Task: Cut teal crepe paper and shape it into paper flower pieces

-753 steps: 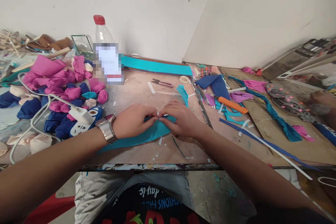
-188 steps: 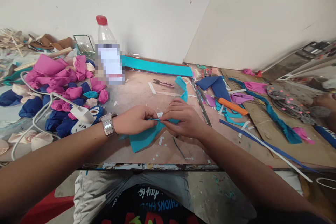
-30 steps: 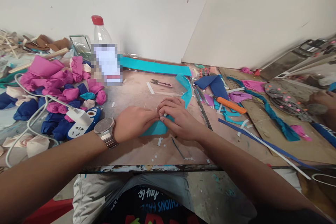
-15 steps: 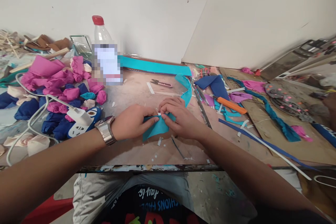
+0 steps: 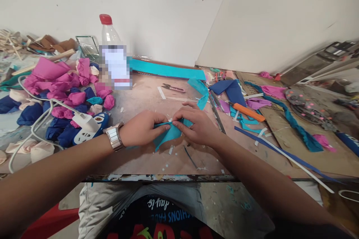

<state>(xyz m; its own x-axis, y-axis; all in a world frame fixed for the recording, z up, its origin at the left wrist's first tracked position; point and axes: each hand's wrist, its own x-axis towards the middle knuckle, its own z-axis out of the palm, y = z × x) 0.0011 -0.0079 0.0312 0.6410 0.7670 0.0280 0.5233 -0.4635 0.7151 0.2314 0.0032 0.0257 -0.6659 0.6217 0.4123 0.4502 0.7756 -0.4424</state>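
Observation:
A turquoise fabric strip is stretched between my hands over the near middle of the table. My left hand, with a metal watch at the wrist, pinches it between thumb and fingers. My right hand grips the same strip just to the right, thumb and forefinger meeting at its upper edge. The strip's far end curls on the table beyond my right hand. A pair of thread snips lies behind my hands, beside a small white strip.
Pink, navy and cream fabric rosettes are heaped on the left, near a power strip with white cable. A capped bottle stands behind a phone. An orange cutter and fabric scraps lie to the right.
My right hand's fingers have shifted slightly and spread a little, while its thumb and forefinger still pinch the fabric. My left hand keeps its hold; the view has moved slightly.

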